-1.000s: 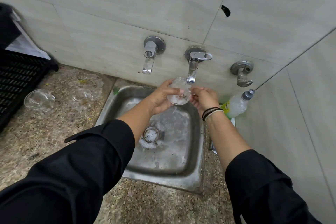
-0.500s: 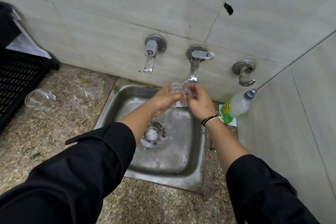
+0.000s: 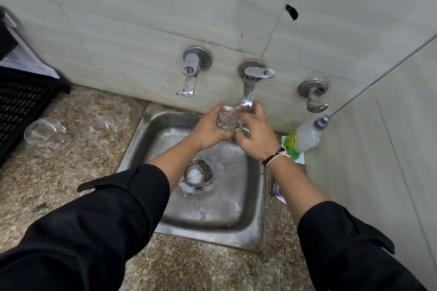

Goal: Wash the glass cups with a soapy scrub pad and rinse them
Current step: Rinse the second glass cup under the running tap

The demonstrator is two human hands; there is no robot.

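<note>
A clear glass cup sits upright under the middle tap, and water runs into its mouth. My left hand grips its left side, while my right hand wraps the right side and base. Both hands are over the back of the steel sink. Two more glass cups lie on the stone counter to the left: one near the black crate and another closer to the sink. No scrub pad is visible.
A dish soap bottle leans in the right corner by the wall. A black plastic crate stands at far left. Another tap and a wall hook flank the running tap. A white plug sits in the drain.
The cup went from tilted with its mouth toward me to upright under the stream. My right hand closed in around it, and both hands shifted slightly up toward the spout.
</note>
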